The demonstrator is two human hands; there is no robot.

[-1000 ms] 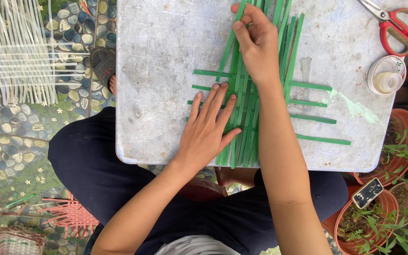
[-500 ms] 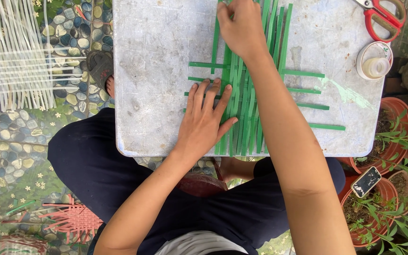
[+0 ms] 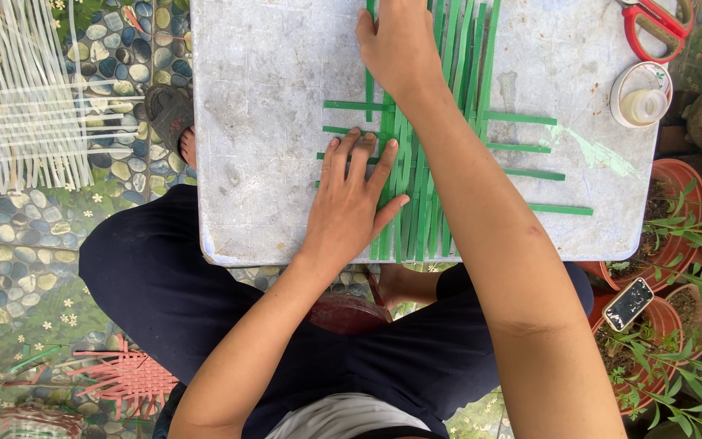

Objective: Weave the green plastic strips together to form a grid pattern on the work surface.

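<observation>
On grey board (image 3: pixel 270 122): left hand (image 3: pixel 351 203) flat on green strips (image 3: pixel 416 211); right hand (image 3: pixel 400 49) pinching one.

A small black rectangular label (image 3: pixel 628 304) with pale markings lies tilted on the rim of a terracotta pot (image 3: pixel 661 319), at the lower right, below the counter's (image 3: pixel 262 122) edge. On the counter's far right corner, just below the red scissors (image 3: pixel 652 24), stands a round white tub (image 3: pixel 642 94) with a patterned rim. No screens or signs show.
</observation>
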